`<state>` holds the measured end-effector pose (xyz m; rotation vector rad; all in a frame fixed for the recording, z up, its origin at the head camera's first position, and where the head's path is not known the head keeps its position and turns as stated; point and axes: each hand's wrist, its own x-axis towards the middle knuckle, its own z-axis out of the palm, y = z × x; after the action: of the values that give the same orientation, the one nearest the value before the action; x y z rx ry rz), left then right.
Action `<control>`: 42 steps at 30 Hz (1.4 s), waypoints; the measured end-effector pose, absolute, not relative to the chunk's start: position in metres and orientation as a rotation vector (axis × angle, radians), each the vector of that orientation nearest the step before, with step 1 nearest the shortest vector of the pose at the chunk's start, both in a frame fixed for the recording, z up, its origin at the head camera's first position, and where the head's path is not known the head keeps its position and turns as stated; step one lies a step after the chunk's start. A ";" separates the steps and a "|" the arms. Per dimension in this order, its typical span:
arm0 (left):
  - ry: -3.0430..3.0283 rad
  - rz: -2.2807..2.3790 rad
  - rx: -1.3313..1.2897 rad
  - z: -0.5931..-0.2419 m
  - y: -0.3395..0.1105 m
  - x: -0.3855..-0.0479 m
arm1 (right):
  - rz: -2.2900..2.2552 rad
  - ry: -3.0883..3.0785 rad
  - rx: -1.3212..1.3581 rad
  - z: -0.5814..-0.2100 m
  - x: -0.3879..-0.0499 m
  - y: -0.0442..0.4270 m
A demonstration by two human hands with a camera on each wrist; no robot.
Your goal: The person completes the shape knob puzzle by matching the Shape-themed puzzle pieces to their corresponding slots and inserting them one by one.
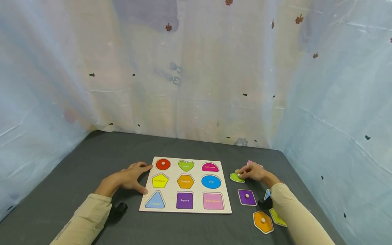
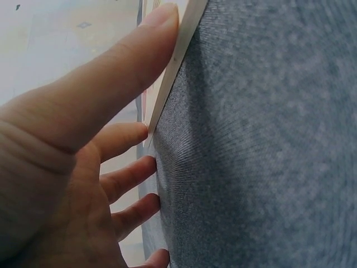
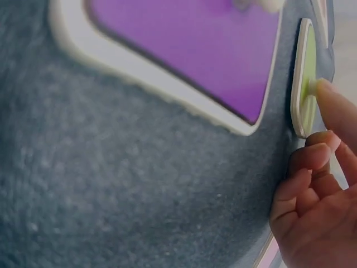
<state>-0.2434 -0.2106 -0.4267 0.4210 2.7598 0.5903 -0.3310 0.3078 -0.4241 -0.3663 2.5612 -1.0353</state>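
A white puzzle board (image 1: 174,187) with nine coloured shape places lies on the dark cloth. My left hand (image 1: 130,177) rests at its left edge, thumb and a fingertip touching the side; the left wrist view shows the same hand (image 2: 83,145) with fingers spread along the board's edge (image 2: 173,72). The red circle piece (image 1: 163,164) sits in the board's top left place. Right of the board, my right hand (image 1: 255,173) pinches the knob of the green heart piece (image 1: 234,177). In the right wrist view, the hand (image 3: 318,184) holds the green piece (image 3: 304,78) at its knob.
Right of the board lie a purple square (image 1: 246,197), an orange hexagon (image 1: 263,222) and a yellow-green piece (image 1: 278,217). A blue piece (image 1: 267,194) is partly hidden by the right wrist, and a pink piece (image 1: 250,162) lies behind the right hand. A curtain (image 1: 196,85) stands behind.
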 end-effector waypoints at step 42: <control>2.758 0.592 0.400 -0.422 -0.209 -0.241 | -1.231 2.703 -0.334 -0.412 -0.332 0.255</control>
<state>-0.2411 -0.2091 -0.4222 0.4002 2.7583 0.5919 -0.3320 0.2547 -0.4116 -0.3336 2.7034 -1.2313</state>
